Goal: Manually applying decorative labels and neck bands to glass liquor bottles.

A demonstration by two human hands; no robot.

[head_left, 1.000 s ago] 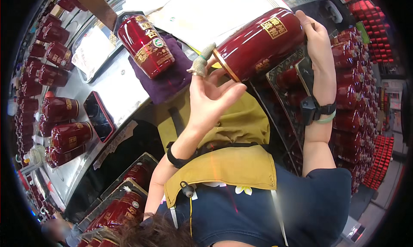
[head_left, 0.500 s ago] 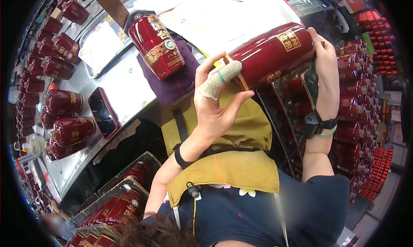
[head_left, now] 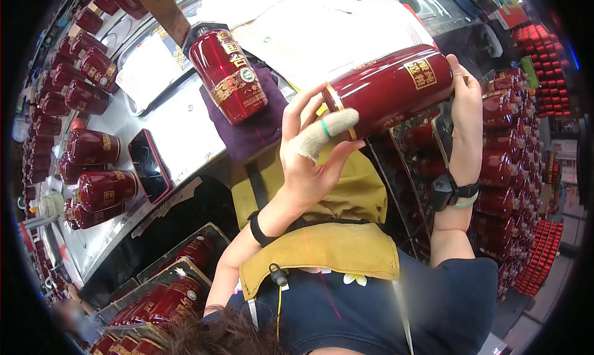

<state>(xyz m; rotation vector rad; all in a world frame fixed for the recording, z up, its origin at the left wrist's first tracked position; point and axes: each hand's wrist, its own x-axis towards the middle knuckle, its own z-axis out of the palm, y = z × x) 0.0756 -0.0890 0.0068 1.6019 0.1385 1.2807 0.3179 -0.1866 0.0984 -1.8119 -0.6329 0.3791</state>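
I hold a glossy dark red bottle [head_left: 387, 89] with gold print crosswise in front of me, between both hands. My left hand [head_left: 302, 166] grips its left end, by a gold band, with the thumb below and the fingers above. One finger of that hand wears a knitted off-white finger cover [head_left: 327, 132] with a green band. Around the bottle's right end curls my right hand [head_left: 467, 111], its fingers partly hidden behind the glass. A second red bottle [head_left: 229, 76] lies tilted on a folded purple cloth [head_left: 216, 129], untouched, to the left.
A phone [head_left: 149, 165] rests on the metal table [head_left: 185, 129] beside several standing red bottles [head_left: 106, 190]. White sheets [head_left: 309, 30] cover the far side. Crates of bottles [head_left: 179, 299] sit low at left, and bottles [head_left: 501, 151] are massed at right. A brown bar [head_left: 162, 12] juts in above.
The held bottle sits slightly lower in the picture and seems turned a little, with gold print now showing at its upper edge. Both hands keep their grip. The whole view has shifted slightly.
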